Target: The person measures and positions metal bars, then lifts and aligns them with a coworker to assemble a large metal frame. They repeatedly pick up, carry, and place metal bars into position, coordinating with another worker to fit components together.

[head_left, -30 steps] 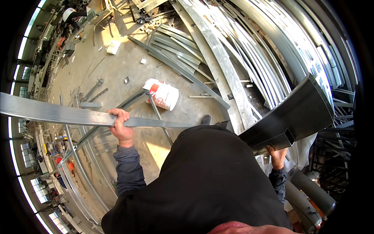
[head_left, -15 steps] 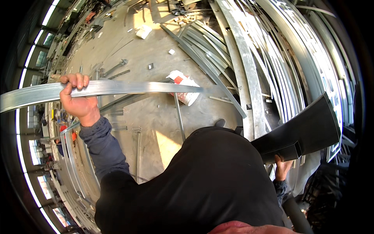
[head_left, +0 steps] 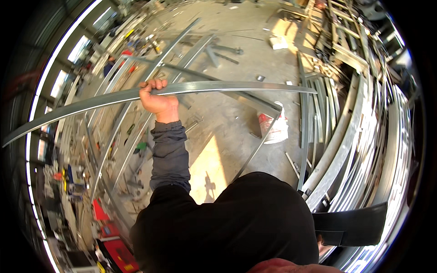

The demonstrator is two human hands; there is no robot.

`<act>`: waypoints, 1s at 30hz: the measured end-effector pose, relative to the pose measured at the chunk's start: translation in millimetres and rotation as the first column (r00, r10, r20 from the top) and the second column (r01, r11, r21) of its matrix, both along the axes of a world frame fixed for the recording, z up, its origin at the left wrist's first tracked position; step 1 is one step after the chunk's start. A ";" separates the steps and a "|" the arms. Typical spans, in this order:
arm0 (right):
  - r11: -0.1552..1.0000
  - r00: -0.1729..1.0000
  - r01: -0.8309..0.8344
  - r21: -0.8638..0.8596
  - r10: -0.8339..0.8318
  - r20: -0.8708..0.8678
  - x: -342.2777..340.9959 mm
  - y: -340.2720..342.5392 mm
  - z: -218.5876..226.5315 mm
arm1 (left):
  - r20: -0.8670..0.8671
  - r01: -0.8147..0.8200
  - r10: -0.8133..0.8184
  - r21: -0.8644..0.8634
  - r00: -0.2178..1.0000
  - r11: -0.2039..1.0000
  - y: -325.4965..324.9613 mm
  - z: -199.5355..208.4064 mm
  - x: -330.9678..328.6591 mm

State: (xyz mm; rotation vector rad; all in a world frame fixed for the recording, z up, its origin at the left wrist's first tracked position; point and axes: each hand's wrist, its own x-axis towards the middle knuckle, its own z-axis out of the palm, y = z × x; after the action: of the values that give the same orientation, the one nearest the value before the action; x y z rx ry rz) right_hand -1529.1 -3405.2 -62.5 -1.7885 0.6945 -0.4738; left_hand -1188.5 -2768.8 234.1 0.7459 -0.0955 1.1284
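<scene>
My left hand (head_left: 157, 99) is raised at the upper left of centre, its fingers wrapped over a long silvery metal bar (head_left: 236, 86). The bar runs roughly level across the view, one end far left, the other beyond a white and red bucket (head_left: 276, 125). Low on the right, a black welding shield (head_left: 359, 223) with a boxy raised part juts out beside my body. Only a sliver of my right hand (head_left: 322, 248) shows at its near edge; most of the fingers are hidden behind the shield and my torso.
Long metal profiles (head_left: 337, 182) lie in a heap along the right side. A framework of bars (head_left: 119, 119) stands on the left, with one beam (head_left: 248, 99) reaching toward the bucket. Near my left side are red machines (head_left: 119, 255). A white block (head_left: 279, 43) sits on the floor ahead.
My view has turned left, so the bucket and metal heap sit further right. The bar stays in my left hand. The welding shield has dropped lower in view, hiding more of my right hand.
</scene>
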 end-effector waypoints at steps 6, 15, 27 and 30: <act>0.991 0.991 -0.133 -0.014 0.133 -0.019 46.5 -15.4 -9.3 | -0.156 -0.352 0.321 -0.263 0.934 0.898 97.2 -91.1 -81.6; 0.979 0.977 -0.205 -0.008 0.204 -0.060 80.5 -23.7 -23.8 | -0.595 -0.758 0.471 -0.473 0.651 0.450 239.9 -242.3 -201.0; 0.993 0.989 -0.084 -0.083 0.073 -0.127 55.5 -42.9 -11.8 | -0.681 -0.127 0.448 0.618 -0.579 0.776 233.2 -336.9 -308.1; 0.997 0.991 -0.046 -0.053 0.039 -0.132 36.9 -52.1 -15.1 | -0.642 -0.054 0.323 0.496 -0.696 0.867 249.1 -331.5 -332.7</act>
State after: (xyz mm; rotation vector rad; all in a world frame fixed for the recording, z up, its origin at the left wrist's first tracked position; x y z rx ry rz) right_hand -1492.2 -3457.3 -77.6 -1.8964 0.7378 -0.3529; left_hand -1521.2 -2519.7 -97.5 1.8770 2.0305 0.2325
